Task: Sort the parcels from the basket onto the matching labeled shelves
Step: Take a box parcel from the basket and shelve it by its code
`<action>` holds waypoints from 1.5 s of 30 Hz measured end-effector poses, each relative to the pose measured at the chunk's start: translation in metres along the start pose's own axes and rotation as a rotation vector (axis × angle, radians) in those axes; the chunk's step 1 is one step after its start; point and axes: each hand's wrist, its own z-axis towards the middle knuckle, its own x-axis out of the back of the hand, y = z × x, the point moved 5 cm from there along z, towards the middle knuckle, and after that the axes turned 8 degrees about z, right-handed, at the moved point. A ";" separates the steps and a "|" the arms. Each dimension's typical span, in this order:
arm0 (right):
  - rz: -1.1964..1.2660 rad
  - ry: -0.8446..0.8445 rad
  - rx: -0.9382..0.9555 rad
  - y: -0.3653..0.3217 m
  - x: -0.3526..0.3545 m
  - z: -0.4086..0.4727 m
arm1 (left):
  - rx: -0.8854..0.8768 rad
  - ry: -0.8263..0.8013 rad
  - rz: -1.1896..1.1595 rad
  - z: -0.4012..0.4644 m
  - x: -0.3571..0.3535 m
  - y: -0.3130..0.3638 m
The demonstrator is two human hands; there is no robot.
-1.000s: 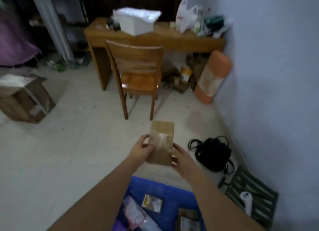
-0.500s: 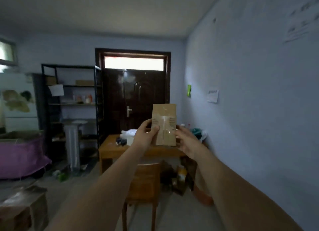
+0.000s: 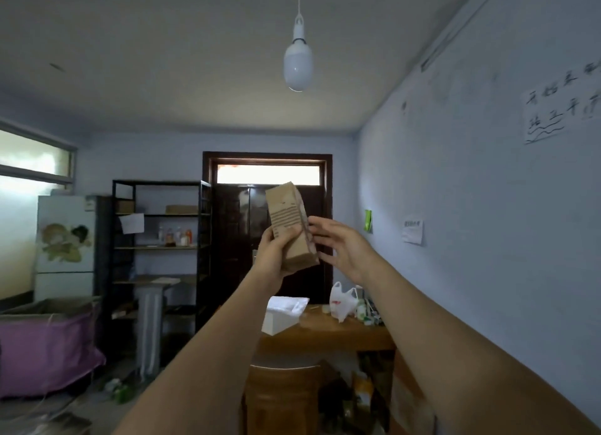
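A small brown cardboard parcel (image 3: 287, 214) with printed lines on its face is held up at head height, tilted, in front of the dark door. My left hand (image 3: 275, 256) grips its lower half from the left. My right hand (image 3: 342, 246) is beside it with fingers apart, and only the fingertips touch the parcel's right edge. The black metal shelf unit (image 3: 162, 246) stands at the back left, with a paper label hanging on it and a few boxes and bottles on its levels. The basket is out of view.
A wooden desk (image 3: 325, 334) with a white box (image 3: 282, 315) and a plastic bag stands ahead, a wooden chair (image 3: 283, 389) in front of it. A purple-covered bin (image 3: 45, 347) and a fridge (image 3: 65, 239) are at left. The wall runs along the right.
My view has swung up from the floor and basket to the room. The parcel rose with my hands and turned; my right hand has loosened from a grip to a fingertip touch.
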 end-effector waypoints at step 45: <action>0.020 -0.062 -0.039 0.006 -0.018 -0.015 | -0.179 -0.069 0.366 -0.016 -0.005 0.097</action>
